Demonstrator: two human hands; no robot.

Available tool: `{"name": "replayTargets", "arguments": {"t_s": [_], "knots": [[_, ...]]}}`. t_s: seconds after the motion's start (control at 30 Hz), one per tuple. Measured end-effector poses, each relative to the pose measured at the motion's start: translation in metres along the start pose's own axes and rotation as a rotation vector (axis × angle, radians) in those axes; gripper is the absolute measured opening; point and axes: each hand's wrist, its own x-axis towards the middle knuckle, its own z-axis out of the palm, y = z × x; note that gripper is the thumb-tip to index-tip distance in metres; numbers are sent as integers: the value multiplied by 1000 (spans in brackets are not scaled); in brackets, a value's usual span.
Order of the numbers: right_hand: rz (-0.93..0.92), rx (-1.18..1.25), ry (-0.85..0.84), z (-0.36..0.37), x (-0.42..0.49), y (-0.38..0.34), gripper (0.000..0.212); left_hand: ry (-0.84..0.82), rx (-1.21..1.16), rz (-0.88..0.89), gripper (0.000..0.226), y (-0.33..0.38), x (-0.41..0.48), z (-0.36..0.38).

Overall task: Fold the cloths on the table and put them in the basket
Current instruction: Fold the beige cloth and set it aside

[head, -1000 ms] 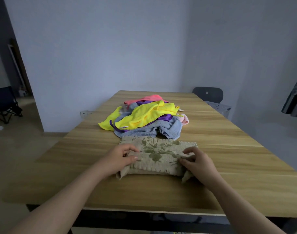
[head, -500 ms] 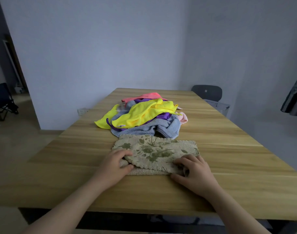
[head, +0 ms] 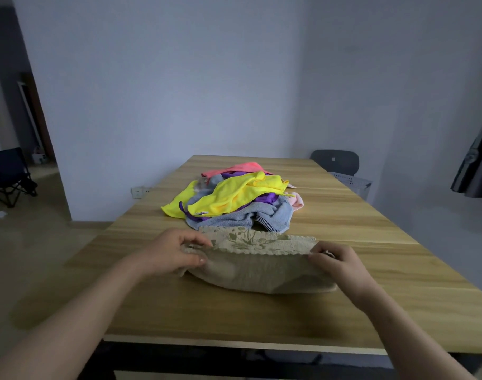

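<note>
Here you are with both hands on the beige floral towel [head: 261, 267], and it's a firm 2-point hold. Your left hand [head: 176, 253] has fingers and thumb curled in, pinching the scalloped edge at its left end, and your right hand [head: 341, 264] pinches the same edge at the right end. Between your 2 grips that edge is raised and pulled fairly straight. Below it, toward you, the plain side bellies down onto the table [head: 371, 297], and beyond it the patterned part lies flat. So this reads as a fold in mid-swing, not a finished one. Just past your grips, almost touching the towel's far edge, sits the pile of cloths [head: 234, 201]: yellow on top, grey-blue towelling under it, purple and pink showing through, all crumpled, none folded. That leaves at least 4 more pieces after this one. No folded cloth shows anywhere, so I'd call the job barely begun. Far beyond your right grip, by the dark chair [head: 335, 160], a pale perforated thing [head: 349, 182] pokes up past the table's edge. It may be the basket, though I can't tell.
</note>
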Motion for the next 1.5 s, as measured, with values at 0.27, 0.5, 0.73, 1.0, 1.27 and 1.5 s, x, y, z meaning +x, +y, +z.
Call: {"name": "replayTargets", "arguments": {"t_s": [0.27,0.5,0.73,1.0,1.27,1.5], "knots": [[309,-89,-393,-10,-8,-16,40,-514,-46,-304,56,18,-14,-14],[53,-715,-45,44,12,3,34,-13,386,-55,37,-3,17,43],[174,-992,-305,54,32,24,57,-337,796,-202,57,-14,36,66],[62,-1006,-94,69,75,37,72,68,796,-114,70,-36,90,82],[45,-1041,-130,76,142,67,73,60,866,-184,73,-66,149,84],[41,-1022,-148,84,203,83,71,64,877,-215,73,-84,206,77]]}}
